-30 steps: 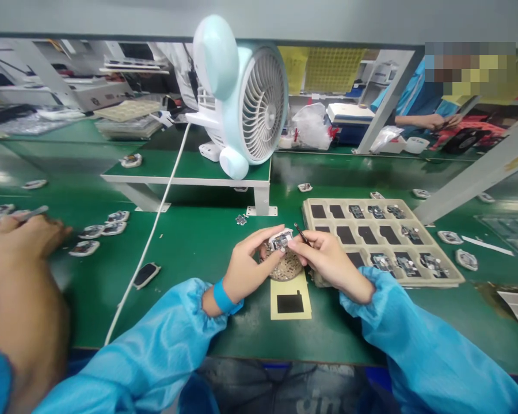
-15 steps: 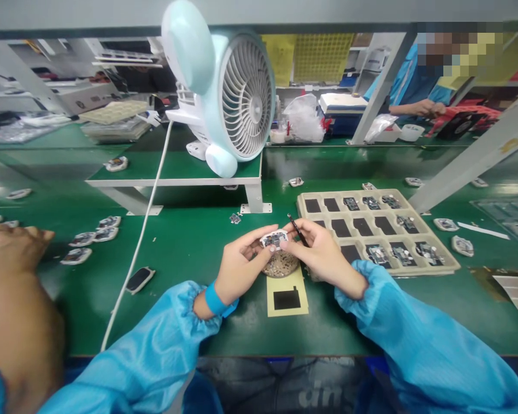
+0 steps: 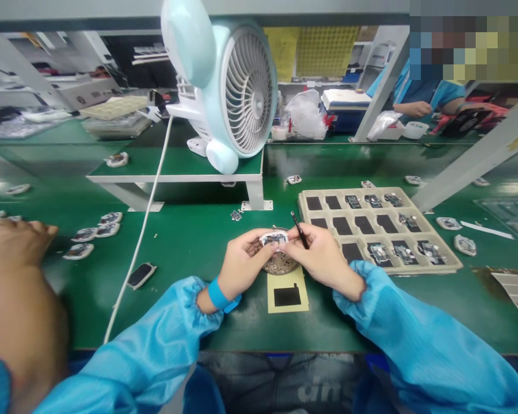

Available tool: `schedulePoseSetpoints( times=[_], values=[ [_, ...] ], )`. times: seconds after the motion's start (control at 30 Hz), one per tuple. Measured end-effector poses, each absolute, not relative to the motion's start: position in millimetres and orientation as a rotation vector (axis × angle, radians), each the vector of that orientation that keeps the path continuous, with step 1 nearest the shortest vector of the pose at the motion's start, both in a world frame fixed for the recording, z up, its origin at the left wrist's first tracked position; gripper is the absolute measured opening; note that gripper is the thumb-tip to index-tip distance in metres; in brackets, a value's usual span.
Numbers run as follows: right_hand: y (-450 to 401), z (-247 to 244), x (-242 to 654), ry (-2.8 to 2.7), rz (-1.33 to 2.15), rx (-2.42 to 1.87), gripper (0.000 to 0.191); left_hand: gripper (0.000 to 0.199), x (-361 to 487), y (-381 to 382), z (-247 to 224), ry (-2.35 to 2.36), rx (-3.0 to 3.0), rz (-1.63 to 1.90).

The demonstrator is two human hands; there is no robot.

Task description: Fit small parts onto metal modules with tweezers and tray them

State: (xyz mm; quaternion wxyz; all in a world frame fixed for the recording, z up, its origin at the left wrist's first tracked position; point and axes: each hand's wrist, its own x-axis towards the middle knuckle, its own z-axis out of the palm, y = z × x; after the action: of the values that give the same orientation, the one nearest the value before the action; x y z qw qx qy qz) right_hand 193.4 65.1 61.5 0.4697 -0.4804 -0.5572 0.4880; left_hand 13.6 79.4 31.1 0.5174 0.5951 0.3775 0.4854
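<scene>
Between my two hands is a small white device housing (image 3: 273, 237) with a circuit board showing in it. My left hand (image 3: 244, 260) grips its left side, thumb on the front edge. My right hand (image 3: 317, 253) pinches its right side and also keeps a thin black pen-like tool (image 3: 300, 230) tucked between the fingers, tip pointing up. Just under the housing sits a round speckled block (image 3: 280, 264). It rests over a pale yellow sheet (image 3: 281, 309) bearing a black rectangular pad (image 3: 287, 296).
Right of my hands lies a beige compartment tray (image 3: 431, 269) with circuit boards and black pads. A fan (image 3: 248, 95) stands on a low shelf (image 3: 176, 177); its white cable (image 3: 137, 247) crosses the bench. Several housings (image 3: 107, 230) lie left, near another person's arm (image 3: 21, 287).
My hands stay on the housing, which looks tipped slightly differently, with my right thumb shifted a little along its front edge. The whole view has moved slightly.
</scene>
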Motion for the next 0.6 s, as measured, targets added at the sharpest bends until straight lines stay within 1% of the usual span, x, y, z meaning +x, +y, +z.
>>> schedulePoseSetpoints(
  times=[0.17, 0.23, 0.3, 0.33, 0.4, 0.47, 0.6],
  values=[
    [67.1, 65.3, 203.5, -1.484, 1.192, -1.149, 0.020, 0.025, 12.1, 80.2, 34.0, 0.921, 1.521, 1.234],
    [69.5, 67.4, 209.4, -1.593, 1.216, -1.134, 0.029, 0.026, 9.7, 86.1, 34.2, 0.950, 1.545, 1.218],
    [71.2, 68.9, 213.4, -1.655, 1.188, -1.148, 0.040, 0.023, 7.1, 91.5, 33.9, 0.995, 1.632, 1.215],
    [71.6, 69.2, 214.5, -1.662, 1.133, -1.166, 0.041, 0.020, 6.0, 93.2, 33.7, 1.017, 1.725, 1.216],
    [71.6, 68.4, 215.0, -1.637, 0.956, -1.199, 0.030, 0.018, 4.8, 93.1, 33.4, 1.037, 1.968, 1.205],
    [71.2, 65.9, 214.5, -1.644, 0.788, -1.200, 0.018, 0.021, 5.1, 89.3, 33.8, 1.027, 2.159, 1.194],
    [70.2, 58.4, 213.5, -1.790, 0.599, -1.143, 0.015, 0.026, 6.3, 84.6, 35.9, 0.998, 2.260, 1.204]
  ],
)
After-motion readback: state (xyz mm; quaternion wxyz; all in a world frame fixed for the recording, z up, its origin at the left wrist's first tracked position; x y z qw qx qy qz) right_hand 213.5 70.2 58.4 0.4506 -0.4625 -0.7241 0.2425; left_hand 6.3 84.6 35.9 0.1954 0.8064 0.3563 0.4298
